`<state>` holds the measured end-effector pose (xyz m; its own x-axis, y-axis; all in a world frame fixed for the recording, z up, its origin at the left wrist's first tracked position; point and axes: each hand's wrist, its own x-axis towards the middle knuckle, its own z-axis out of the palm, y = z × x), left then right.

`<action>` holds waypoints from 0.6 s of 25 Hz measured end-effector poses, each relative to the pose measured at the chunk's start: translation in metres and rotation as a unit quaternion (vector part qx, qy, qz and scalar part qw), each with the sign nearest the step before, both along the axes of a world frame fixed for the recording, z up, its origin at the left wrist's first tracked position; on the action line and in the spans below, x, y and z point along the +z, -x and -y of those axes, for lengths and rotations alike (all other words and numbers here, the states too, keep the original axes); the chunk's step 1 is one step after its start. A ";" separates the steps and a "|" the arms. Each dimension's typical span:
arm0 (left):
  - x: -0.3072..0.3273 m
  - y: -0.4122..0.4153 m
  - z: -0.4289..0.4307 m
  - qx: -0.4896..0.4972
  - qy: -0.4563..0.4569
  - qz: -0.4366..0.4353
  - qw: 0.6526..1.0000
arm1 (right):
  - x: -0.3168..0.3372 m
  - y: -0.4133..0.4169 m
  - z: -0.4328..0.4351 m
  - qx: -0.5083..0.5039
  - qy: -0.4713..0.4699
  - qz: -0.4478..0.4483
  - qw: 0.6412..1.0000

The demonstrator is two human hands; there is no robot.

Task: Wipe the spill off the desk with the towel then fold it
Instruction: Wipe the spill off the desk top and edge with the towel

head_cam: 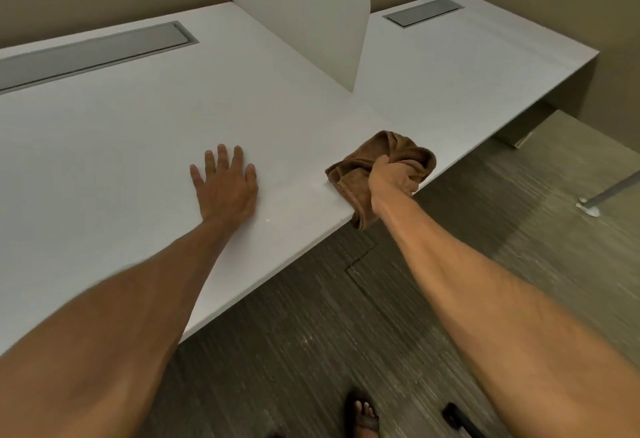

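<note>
A crumpled brown towel lies bunched at the front edge of the white desk, with one corner hanging over the edge. My right hand is shut on the towel and presses it onto the desk. Flat on the desk to the left of the towel rests my left hand, fingers spread and holding nothing. A faint wet smear shows on the surface just left of the towel.
A white divider panel stands upright on the desk behind the towel. Two grey cable trays are set into the back of the desk. Below the edge is dark floor, with my sandalled foot.
</note>
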<state>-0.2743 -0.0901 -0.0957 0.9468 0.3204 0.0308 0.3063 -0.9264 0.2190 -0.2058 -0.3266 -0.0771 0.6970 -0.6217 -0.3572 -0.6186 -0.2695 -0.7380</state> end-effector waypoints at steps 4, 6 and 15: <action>0.001 0.003 0.000 -0.006 0.011 0.002 1.000 | -0.003 0.027 -0.029 -0.009 0.019 0.009 1.000; 0.001 0.004 0.000 -0.007 0.016 0.001 1.000 | -0.003 0.042 -0.044 -0.013 0.021 0.010 1.000; 0.001 0.002 -0.010 -0.034 0.037 -0.027 0.998 | 0.006 0.098 -0.096 0.015 0.040 -0.016 0.999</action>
<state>-0.2761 -0.0805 -0.0948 0.9660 0.2551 -0.0420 0.2568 -0.9275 0.2717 -0.3033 -0.2304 -0.0713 0.7045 -0.6284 -0.3299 -0.6322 -0.3444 -0.6940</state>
